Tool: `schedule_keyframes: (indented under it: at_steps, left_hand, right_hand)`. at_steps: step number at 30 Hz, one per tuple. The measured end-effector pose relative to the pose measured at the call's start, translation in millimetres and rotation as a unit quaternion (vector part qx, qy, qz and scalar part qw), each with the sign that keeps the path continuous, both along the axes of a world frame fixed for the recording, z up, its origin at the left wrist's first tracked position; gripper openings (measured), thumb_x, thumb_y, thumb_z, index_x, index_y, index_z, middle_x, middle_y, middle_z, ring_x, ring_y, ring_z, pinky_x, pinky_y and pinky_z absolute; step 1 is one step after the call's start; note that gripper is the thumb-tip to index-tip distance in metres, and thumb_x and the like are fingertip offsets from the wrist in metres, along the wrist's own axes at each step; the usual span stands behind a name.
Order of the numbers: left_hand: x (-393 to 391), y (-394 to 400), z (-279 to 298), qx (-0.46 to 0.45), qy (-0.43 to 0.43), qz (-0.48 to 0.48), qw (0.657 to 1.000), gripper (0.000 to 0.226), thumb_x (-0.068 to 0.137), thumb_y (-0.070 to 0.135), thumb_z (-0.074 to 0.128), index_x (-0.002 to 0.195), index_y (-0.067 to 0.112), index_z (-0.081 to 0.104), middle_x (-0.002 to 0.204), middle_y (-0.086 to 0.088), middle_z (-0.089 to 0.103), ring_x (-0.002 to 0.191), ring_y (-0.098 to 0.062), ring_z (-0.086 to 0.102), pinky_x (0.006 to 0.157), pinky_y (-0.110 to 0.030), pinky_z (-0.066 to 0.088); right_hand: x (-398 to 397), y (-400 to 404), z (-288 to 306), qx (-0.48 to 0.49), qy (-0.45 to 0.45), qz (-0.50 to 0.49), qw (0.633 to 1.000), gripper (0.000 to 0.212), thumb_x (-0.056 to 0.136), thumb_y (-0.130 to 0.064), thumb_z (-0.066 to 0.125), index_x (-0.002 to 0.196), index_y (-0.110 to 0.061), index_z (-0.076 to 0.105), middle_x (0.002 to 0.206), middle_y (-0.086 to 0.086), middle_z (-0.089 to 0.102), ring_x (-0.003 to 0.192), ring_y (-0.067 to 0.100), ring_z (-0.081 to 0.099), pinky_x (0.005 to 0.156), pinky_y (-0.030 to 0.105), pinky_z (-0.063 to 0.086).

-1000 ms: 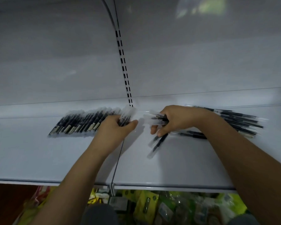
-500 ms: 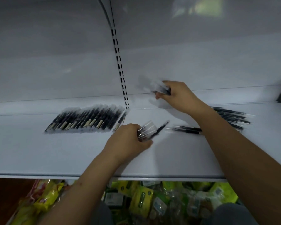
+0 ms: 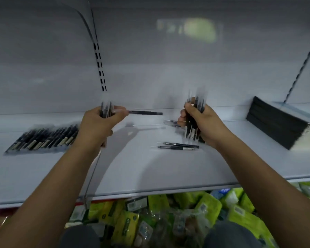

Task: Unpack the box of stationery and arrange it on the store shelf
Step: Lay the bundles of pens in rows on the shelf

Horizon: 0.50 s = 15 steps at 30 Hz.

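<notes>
My left hand (image 3: pixel 98 124) grips a small bunch of black pens (image 3: pixel 106 109) upright above the white shelf (image 3: pixel 132 172); one pen (image 3: pixel 145 112) sticks out sideways to the right from its fingers. My right hand (image 3: pixel 202 122) grips a bigger upright bundle of pens (image 3: pixel 195 115), its lower ends close to the shelf surface. A neat row of wrapped pens (image 3: pixel 43 138) lies on the shelf to the left. Two loose pens (image 3: pixel 177 146) lie on the shelf below my right hand. The frame is blurred by motion.
A flat black stack (image 3: pixel 276 126) sits on the shelf at the right. The slotted upright (image 3: pixel 100 68) runs down the back panel. Below the shelf's front edge lie green and yellow packets (image 3: pixel 168 212). Bare shelf lies between the pen row and the loose pens.
Both hands have lifted off the shelf with pens and now hold them upright. The right hand came back toward me and down from the back panel. The view shifted right, showing the black stack.
</notes>
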State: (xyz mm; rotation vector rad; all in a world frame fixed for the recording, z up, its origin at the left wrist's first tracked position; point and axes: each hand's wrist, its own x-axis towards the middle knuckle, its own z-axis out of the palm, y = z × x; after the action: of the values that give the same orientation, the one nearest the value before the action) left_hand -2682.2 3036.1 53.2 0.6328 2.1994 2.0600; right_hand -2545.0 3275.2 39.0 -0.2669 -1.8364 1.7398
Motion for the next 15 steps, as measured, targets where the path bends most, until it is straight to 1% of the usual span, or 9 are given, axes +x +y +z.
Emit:
schedule_keyframes:
  at_steps: [1,2,4,6,7,9,11,13,15]
  left_hand:
    - [0,2,-1,0.002,-0.010,-0.007,1.000,0.015,0.080,0.032,0.081,0.091,0.023,0.077,0.058,0.014,0.062,0.051,-0.008,0.046,0.055,-0.026,0.044]
    - [1,4,-2,0.008,-0.018,-0.011,1.000,0.016,0.080,0.031,0.081,0.093,0.022,0.077,0.055,0.016,0.060,0.050,-0.006,0.044,0.053,-0.024,0.040]
    - [3,7,-5,0.034,-0.023,-0.020,0.999,0.015,0.081,0.030,0.080,0.093,0.022,0.077,0.065,0.014,0.065,0.053,-0.007,0.043,0.053,-0.023,0.037]
    - [5,9,-5,0.046,-0.015,-0.032,0.998,0.012,0.082,0.030,0.078,0.092,0.024,0.077,0.077,0.012,0.070,0.059,-0.006,0.046,0.057,-0.023,0.039]
    - [6,10,-5,0.037,-0.008,-0.038,0.999,0.010,0.082,0.030,0.077,0.092,0.025,0.077,0.077,0.014,0.070,0.062,-0.006,0.048,0.059,-0.022,0.041]
    - [6,11,-3,-0.005,0.017,-0.059,0.998,0.012,0.083,0.029,0.077,0.094,0.025,0.077,0.078,0.015,0.070,0.070,-0.006,0.053,0.062,-0.021,0.044]
    - [7,11,-1,-0.058,0.048,-0.085,0.994,0.014,0.083,0.028,0.078,0.096,0.024,0.077,0.087,0.008,0.072,0.075,-0.008,0.056,0.064,-0.022,0.046]
    - [6,12,1,-0.092,0.074,-0.097,0.988,0.013,0.082,0.027,0.078,0.095,0.023,0.076,0.087,0.005,0.072,0.071,-0.004,0.058,0.059,-0.018,0.047]
    - [5,13,-1,-0.100,0.087,-0.095,0.987,0.011,0.081,0.027,0.080,0.090,0.022,0.075,0.079,0.006,0.070,0.059,0.004,0.055,0.052,-0.013,0.045]
  right_hand:
    - [7,0,-3,-0.002,0.001,-0.008,1.000,0.014,0.100,-0.026,0.054,0.097,-0.012,0.054,0.077,0.004,0.062,0.074,0.022,0.063,0.078,0.040,0.057]
    - [14,0,-6,-0.003,0.005,-0.016,1.000,0.015,0.100,-0.025,0.054,0.098,-0.011,0.052,0.074,0.004,0.060,0.068,0.022,0.060,0.072,0.039,0.057]
    - [27,2,-12,0.001,0.016,-0.033,0.999,0.017,0.100,-0.025,0.054,0.098,-0.009,0.049,0.066,0.002,0.050,0.056,0.018,0.047,0.060,0.032,0.051]
    - [37,4,-16,0.027,0.002,-0.052,0.998,0.021,0.099,-0.028,0.055,0.094,-0.009,0.049,0.062,0.000,0.044,0.053,0.015,0.041,0.059,0.029,0.049]
    - [41,3,-18,0.045,-0.012,-0.059,0.997,0.024,0.098,-0.030,0.056,0.089,-0.008,0.050,0.061,-0.001,0.043,0.053,0.014,0.041,0.060,0.028,0.049]
    - [47,2,-24,0.079,-0.041,-0.076,0.993,0.031,0.097,-0.033,0.056,0.079,-0.008,0.049,0.060,0.001,0.045,0.053,0.014,0.045,0.060,0.024,0.048]
    - [52,-1,-29,0.108,-0.067,-0.097,0.987,0.036,0.097,-0.037,0.056,0.075,-0.009,0.051,0.062,0.004,0.051,0.055,0.012,0.051,0.061,0.018,0.047]
    - [55,-2,-33,0.098,-0.078,-0.099,0.987,0.038,0.096,-0.040,0.056,0.074,-0.009,0.055,0.064,0.007,0.056,0.058,0.014,0.058,0.065,0.023,0.051]
    - [53,-3,-32,0.094,-0.089,-0.090,0.987,0.038,0.095,-0.038,0.058,0.072,-0.008,0.055,0.061,0.010,0.054,0.057,0.020,0.057,0.064,0.033,0.055]
